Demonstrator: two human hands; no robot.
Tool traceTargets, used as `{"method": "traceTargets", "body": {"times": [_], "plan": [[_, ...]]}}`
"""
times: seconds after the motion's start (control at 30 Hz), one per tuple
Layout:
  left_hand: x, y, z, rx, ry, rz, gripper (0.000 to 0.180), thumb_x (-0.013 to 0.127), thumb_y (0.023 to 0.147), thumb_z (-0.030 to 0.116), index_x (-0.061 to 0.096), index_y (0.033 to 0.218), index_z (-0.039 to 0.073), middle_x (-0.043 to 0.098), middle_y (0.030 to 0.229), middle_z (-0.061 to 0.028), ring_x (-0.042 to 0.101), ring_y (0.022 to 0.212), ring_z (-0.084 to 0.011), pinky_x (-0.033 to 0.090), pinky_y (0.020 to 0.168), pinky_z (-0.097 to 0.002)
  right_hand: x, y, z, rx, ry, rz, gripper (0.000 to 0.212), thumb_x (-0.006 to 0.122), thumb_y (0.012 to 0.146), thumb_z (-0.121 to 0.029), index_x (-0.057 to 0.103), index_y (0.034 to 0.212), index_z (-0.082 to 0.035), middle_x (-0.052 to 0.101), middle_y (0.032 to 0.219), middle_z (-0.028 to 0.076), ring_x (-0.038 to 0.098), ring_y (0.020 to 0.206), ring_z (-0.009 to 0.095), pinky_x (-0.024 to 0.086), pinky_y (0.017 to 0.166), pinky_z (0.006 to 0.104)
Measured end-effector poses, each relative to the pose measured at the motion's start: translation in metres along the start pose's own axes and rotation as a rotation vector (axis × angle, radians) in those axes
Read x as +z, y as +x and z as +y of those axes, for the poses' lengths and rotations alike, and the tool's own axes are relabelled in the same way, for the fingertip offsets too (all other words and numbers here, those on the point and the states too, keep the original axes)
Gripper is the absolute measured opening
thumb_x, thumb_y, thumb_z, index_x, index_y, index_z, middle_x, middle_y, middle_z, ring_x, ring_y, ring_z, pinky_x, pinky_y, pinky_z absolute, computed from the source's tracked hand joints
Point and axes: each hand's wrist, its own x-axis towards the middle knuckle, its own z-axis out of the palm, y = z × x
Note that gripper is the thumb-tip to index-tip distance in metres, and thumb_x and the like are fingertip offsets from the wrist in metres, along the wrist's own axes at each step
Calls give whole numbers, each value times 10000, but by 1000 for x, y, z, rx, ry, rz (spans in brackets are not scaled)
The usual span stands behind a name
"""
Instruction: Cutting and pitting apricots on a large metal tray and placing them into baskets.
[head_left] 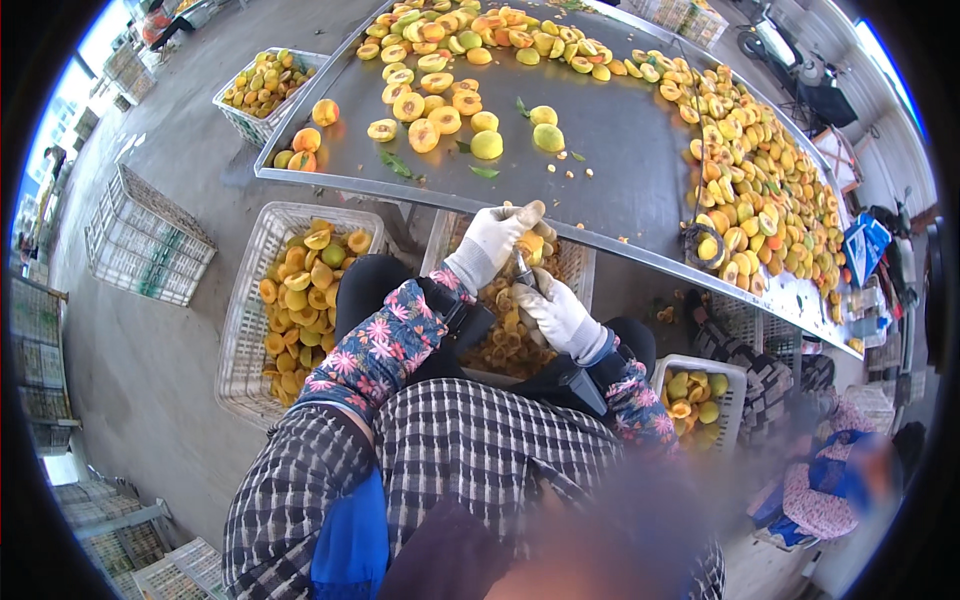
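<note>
Across the lap, a black-and-white checked shirt (470, 425) meets sleeves (375, 345) of flowery cloth, the left forearm slanting up and inward, the right one folded in from the side. Just beyond, the white-gloved left hand (490, 245) is bent at the wrist, fingers curled, pinching a yellow piece of fruit (540, 243); the right hand (560, 318), gloved too and slightly lower, is closed around a slim tool (524, 268) whose shiny metal shaft points up at that fruit, though I cannot tell whether its tip is in the flesh. Below both hands sits a plastic crate (580, 265) of ragged yellow pieces, with a white lattice crate (245, 310) of smooth, hollowed halves to the left and a smaller crate (736, 400) of fruit to the right. Farther off, a smooth grey metal table (620, 130) with a raised lip carries cut halves (424, 135), round green fruits (487, 145), thin leaves (395, 164) and, along its right side, a thick heap (765, 190) of yellow-orange fruit; past its far right corner stands a scooter (780, 45)
</note>
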Motion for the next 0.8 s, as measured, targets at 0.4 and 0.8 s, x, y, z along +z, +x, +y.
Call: {"method": "traceTargets", "body": {"times": [0.4, 0.8], "plan": [[8, -1, -5, -32, -265, -102, 411, 641, 888, 403, 610, 896, -6, 664, 905, -161, 676, 772, -284, 570, 679, -362, -9, -16, -15, 348, 833, -204, 323, 410, 1009, -353, 568, 1016, -71, 380, 569, -29, 278, 351, 69, 219, 340, 233], [-34, -26, 18, -35, -82, -14, 337, 632, 912, 334, 647, 949, 0, 677, 898, -100, 662, 788, -179, 544, 686, -302, -27, -45, -21, 405, 118, -35, 298, 489, 976, -382, 519, 960, -86, 460, 589, -1, 398, 399, 92, 310, 372, 231]]}}
